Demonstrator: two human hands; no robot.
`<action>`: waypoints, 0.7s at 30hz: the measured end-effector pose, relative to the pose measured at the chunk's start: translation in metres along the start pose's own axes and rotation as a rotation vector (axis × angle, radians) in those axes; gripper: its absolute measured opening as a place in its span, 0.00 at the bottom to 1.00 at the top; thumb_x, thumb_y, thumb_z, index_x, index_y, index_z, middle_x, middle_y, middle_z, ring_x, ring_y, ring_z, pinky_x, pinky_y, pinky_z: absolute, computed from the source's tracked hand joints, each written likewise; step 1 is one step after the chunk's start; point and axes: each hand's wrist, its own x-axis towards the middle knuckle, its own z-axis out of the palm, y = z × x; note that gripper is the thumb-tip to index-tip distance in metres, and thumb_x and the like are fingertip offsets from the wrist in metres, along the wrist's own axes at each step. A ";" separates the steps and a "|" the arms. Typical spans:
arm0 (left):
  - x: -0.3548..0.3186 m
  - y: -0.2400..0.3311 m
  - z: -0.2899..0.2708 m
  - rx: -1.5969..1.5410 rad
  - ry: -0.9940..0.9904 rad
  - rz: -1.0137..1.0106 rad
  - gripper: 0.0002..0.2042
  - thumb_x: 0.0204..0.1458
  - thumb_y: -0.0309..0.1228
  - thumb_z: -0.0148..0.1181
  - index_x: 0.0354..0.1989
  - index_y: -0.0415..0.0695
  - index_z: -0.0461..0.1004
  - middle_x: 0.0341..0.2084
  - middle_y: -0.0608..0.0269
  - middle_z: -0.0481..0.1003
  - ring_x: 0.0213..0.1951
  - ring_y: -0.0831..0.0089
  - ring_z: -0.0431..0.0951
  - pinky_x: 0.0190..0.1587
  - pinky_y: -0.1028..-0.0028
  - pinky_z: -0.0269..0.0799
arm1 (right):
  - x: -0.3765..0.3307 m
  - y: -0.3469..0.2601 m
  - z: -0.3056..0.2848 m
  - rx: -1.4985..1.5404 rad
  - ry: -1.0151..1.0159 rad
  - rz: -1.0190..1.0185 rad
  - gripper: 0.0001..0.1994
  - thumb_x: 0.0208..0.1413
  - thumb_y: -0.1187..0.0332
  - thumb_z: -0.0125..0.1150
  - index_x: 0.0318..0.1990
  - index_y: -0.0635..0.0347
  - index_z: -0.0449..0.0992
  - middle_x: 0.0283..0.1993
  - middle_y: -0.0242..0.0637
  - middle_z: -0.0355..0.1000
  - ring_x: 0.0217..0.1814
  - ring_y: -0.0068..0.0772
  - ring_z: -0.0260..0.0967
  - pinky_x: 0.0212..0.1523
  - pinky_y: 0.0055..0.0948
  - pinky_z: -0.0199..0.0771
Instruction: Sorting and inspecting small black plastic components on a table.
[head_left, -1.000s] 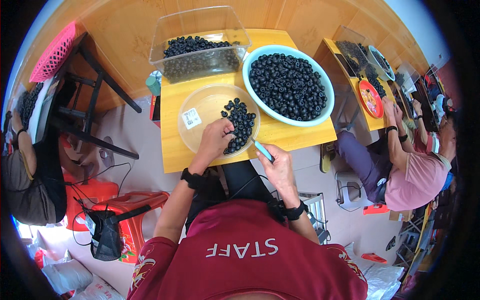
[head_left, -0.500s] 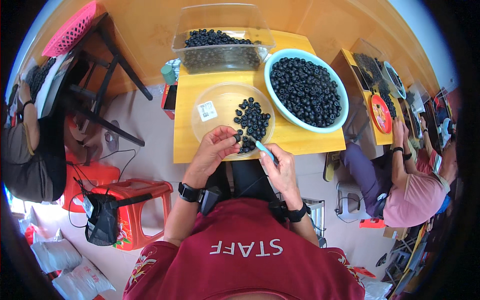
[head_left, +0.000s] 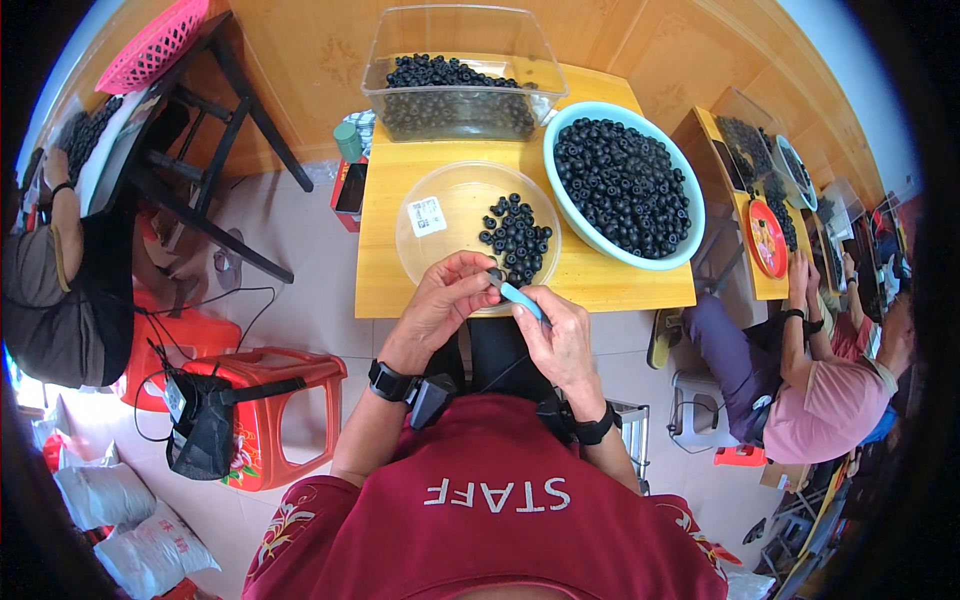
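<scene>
Pinched in the fingertips of my left hand (head_left: 447,300) is a small black round part (head_left: 495,272), partly covered by the fingers. My right hand (head_left: 563,338) grips the light-blue handle of a small knife (head_left: 521,299), its short metal blade reaching to the black part. Both hands hover at the near rim of a shallow clear round tray (head_left: 440,250), which holds a cluster of black ring-shaped parts (head_left: 520,237) on its right side and a white printed label (head_left: 426,216) on its left.
A pale-blue basin (head_left: 553,190) heaped with black parts stands right on the yellow table (head_left: 380,285). Behind the tray is a clear plastic box (head_left: 465,100), partly filled. Red stools (head_left: 270,415) stand on the left. People sit at tables on both sides.
The knife has come in against the black part in my left fingers, where before its tip stood slightly apart. The whole view has shifted a little.
</scene>
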 end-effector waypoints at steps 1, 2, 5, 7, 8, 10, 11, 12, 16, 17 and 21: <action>0.000 0.000 0.001 0.002 -0.011 0.003 0.09 0.51 0.22 0.57 0.41 0.39 0.71 0.32 0.61 0.75 0.33 0.74 0.77 0.38 0.76 0.76 | 0.000 0.002 0.000 -0.015 0.008 -0.012 0.06 0.51 0.69 0.57 0.33 0.61 0.74 0.21 0.42 0.70 0.19 0.38 0.68 0.21 0.32 0.66; 0.000 0.000 0.001 0.002 -0.012 0.002 0.09 0.51 0.22 0.57 0.41 0.39 0.71 0.32 0.61 0.75 0.33 0.74 0.77 0.38 0.76 0.76 | 0.000 0.003 0.000 -0.031 0.015 -0.023 0.06 0.51 0.69 0.57 0.33 0.61 0.74 0.22 0.42 0.70 0.19 0.38 0.68 0.22 0.32 0.66; -0.001 0.000 0.000 0.001 -0.007 -0.003 0.09 0.51 0.22 0.57 0.41 0.39 0.72 0.32 0.61 0.75 0.33 0.74 0.77 0.38 0.76 0.76 | 0.000 0.004 -0.002 -0.034 0.002 -0.018 0.06 0.51 0.69 0.57 0.33 0.61 0.74 0.22 0.42 0.71 0.19 0.39 0.69 0.22 0.33 0.66; -0.001 0.000 -0.001 -0.011 -0.018 -0.002 0.09 0.51 0.22 0.57 0.41 0.39 0.72 0.32 0.61 0.75 0.33 0.74 0.77 0.38 0.76 0.76 | 0.001 0.004 -0.002 -0.037 -0.004 -0.020 0.06 0.51 0.69 0.57 0.33 0.61 0.75 0.23 0.43 0.71 0.20 0.39 0.69 0.22 0.33 0.67; -0.001 0.000 0.000 -0.011 -0.018 -0.002 0.09 0.51 0.22 0.57 0.41 0.39 0.72 0.32 0.61 0.75 0.33 0.74 0.77 0.38 0.76 0.76 | 0.001 0.004 -0.002 -0.040 -0.010 -0.023 0.06 0.51 0.68 0.57 0.33 0.61 0.75 0.23 0.43 0.71 0.20 0.39 0.69 0.22 0.33 0.67; -0.002 0.001 0.001 -0.014 -0.014 0.002 0.10 0.51 0.22 0.57 0.42 0.39 0.72 0.32 0.62 0.75 0.32 0.75 0.77 0.38 0.76 0.76 | 0.001 0.004 -0.002 -0.039 -0.003 -0.030 0.06 0.51 0.68 0.57 0.33 0.61 0.75 0.23 0.43 0.71 0.20 0.39 0.69 0.23 0.32 0.67; -0.002 0.002 0.001 -0.013 -0.014 0.001 0.10 0.51 0.22 0.57 0.42 0.39 0.72 0.32 0.62 0.75 0.32 0.75 0.77 0.38 0.76 0.76 | 0.001 0.004 -0.001 -0.039 0.003 -0.039 0.06 0.51 0.68 0.57 0.34 0.61 0.75 0.24 0.43 0.71 0.20 0.39 0.69 0.23 0.32 0.67; -0.002 0.003 0.001 -0.008 -0.018 -0.002 0.09 0.51 0.22 0.57 0.41 0.39 0.71 0.32 0.62 0.75 0.32 0.76 0.77 0.38 0.76 0.76 | 0.002 0.004 -0.001 -0.039 0.002 -0.039 0.06 0.51 0.68 0.57 0.34 0.61 0.75 0.24 0.43 0.71 0.20 0.39 0.69 0.23 0.32 0.67; -0.001 0.003 -0.002 -0.001 -0.033 -0.005 0.08 0.51 0.23 0.57 0.40 0.40 0.71 0.31 0.63 0.75 0.31 0.77 0.77 0.37 0.77 0.76 | 0.002 0.006 -0.001 -0.053 -0.002 -0.065 0.07 0.51 0.68 0.58 0.34 0.61 0.75 0.25 0.42 0.72 0.21 0.39 0.70 0.23 0.32 0.68; -0.001 0.003 -0.002 -0.001 -0.034 -0.004 0.08 0.51 0.23 0.57 0.40 0.40 0.71 0.31 0.63 0.75 0.31 0.77 0.77 0.37 0.77 0.76 | 0.002 0.007 0.000 -0.049 0.003 -0.077 0.07 0.51 0.68 0.58 0.34 0.61 0.75 0.26 0.42 0.72 0.21 0.39 0.70 0.23 0.32 0.68; -0.004 0.006 -0.002 0.006 -0.044 0.007 0.06 0.51 0.22 0.57 0.37 0.39 0.71 0.31 0.62 0.75 0.31 0.76 0.76 0.37 0.77 0.75 | 0.002 0.006 0.000 -0.055 0.011 -0.101 0.07 0.51 0.68 0.58 0.35 0.61 0.75 0.26 0.42 0.73 0.21 0.39 0.70 0.23 0.32 0.69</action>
